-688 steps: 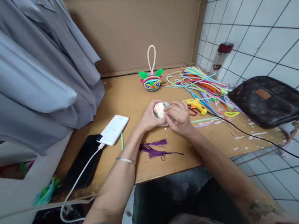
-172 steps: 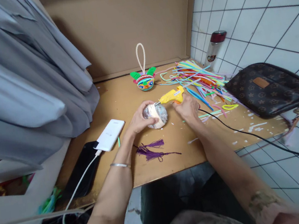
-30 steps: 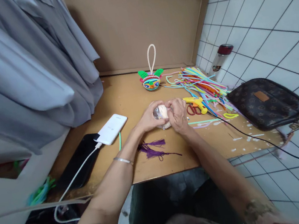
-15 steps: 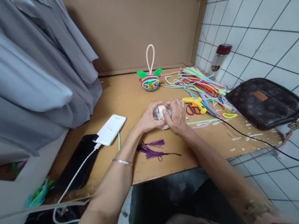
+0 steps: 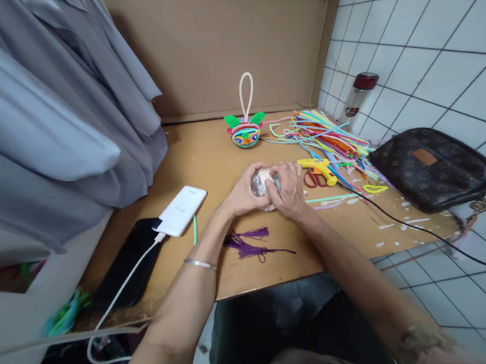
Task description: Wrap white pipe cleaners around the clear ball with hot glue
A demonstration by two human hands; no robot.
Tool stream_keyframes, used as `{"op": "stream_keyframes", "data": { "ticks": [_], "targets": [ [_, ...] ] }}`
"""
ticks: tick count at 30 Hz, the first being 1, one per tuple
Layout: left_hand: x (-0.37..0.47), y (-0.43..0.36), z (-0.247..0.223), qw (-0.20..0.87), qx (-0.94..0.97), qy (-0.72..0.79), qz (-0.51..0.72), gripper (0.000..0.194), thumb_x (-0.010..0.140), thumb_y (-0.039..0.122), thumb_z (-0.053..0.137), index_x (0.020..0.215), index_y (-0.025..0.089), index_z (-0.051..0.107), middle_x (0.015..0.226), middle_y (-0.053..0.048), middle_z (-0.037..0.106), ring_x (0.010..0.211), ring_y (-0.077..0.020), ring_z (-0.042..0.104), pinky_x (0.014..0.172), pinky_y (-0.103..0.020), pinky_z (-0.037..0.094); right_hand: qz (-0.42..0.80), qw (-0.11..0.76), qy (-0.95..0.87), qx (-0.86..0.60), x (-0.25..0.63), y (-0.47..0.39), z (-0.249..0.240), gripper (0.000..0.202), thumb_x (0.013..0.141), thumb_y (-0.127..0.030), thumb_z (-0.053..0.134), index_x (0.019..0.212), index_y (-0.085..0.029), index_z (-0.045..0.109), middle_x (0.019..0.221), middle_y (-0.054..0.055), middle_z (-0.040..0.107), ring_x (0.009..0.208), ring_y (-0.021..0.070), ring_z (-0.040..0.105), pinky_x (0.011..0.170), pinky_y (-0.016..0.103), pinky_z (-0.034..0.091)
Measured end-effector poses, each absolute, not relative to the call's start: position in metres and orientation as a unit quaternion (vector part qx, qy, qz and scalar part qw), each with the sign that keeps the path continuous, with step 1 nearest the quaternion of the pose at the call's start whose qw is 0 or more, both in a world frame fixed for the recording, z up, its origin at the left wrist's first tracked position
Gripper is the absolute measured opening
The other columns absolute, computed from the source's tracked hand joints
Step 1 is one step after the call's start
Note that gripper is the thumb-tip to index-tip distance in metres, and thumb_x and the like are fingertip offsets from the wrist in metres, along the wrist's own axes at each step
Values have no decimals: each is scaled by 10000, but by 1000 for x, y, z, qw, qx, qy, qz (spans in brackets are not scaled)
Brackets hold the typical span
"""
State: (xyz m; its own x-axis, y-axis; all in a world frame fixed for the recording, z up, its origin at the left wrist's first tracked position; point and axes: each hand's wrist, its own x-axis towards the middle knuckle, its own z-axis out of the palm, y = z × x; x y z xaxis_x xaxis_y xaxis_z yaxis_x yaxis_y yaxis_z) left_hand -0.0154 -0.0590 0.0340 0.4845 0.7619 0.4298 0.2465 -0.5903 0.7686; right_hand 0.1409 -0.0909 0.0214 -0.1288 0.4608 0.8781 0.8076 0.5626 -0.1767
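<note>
A small round clear object with a pale strip across it [image 5: 261, 184] is held between both hands above the middle of the table. My left hand [image 5: 243, 193] wraps round its left side. My right hand [image 5: 288, 190] grips the right side, its thumb on the pale strip. Just right of my right hand lie a yellow glue gun [image 5: 322, 170] and red-handled scissors [image 5: 312, 179]. Purple tassels [image 5: 248, 244] lie on the table in front of the hands. Behind them stands a colourful animal-face ornament [image 5: 246, 135] with green ears and a white loop.
Coloured pipe cleaners [image 5: 328, 136] are heaped at the back right, beside a brown patterned bag [image 5: 436, 168] and a red-lidded bottle [image 5: 359, 94]. At left, a white power bank [image 5: 181, 211] with a cable touches a black tablet-like object [image 5: 128, 263]. A black cord crosses the right side.
</note>
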Motion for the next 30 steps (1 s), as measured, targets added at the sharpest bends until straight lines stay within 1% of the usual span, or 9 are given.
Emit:
{"op": "stream_keyframes", "data": {
  "ticks": [4,10,15,18,23,30],
  "targets": [
    [-15,-58,33,300,813,303,396,631,605,245,696,1212,168,542,1226,-103,603,1151,-273,598,1059,-428,467,-162,488,-733,-445,141,-92,21,156,948,-317,414,979,-210,522,946,91,622,914,255,535,864,431,380],
    [-15,-55,32,280,822,295,398,613,623,246,691,1210,138,549,1225,-126,597,1157,-276,598,1060,-433,474,-172,486,-737,-438,141,-93,21,150,954,-315,422,985,-214,529,939,86,619,915,254,529,867,422,362],
    [-16,-54,34,266,832,295,387,568,616,225,694,1168,188,565,1165,-86,615,1111,-268,603,1036,-439,480,-162,483,-734,-448,140,-94,21,181,964,-345,420,1004,-216,541,956,86,623,938,257,522,887,426,354],
    [-16,-55,34,268,834,294,382,559,621,235,692,1164,193,565,1158,-81,616,1110,-268,600,1036,-435,478,-169,486,-731,-447,140,-95,21,183,968,-350,419,999,-216,540,947,82,629,928,252,528,887,424,354],
    [-16,-58,33,298,817,294,396,641,630,262,692,1240,171,517,1269,-110,595,1186,-273,586,1081,-429,457,-181,498,-727,-436,140,-96,21,171,970,-346,429,1001,-213,532,935,78,634,910,247,536,891,420,356],
    [-15,-54,30,284,827,290,389,703,580,235,740,1244,198,512,1295,-101,557,1248,-289,541,1123,-445,415,-162,483,-735,-447,144,-96,20,196,961,-352,425,1031,-210,540,969,87,625,944,259,529,909,435,347]
  ]
}}
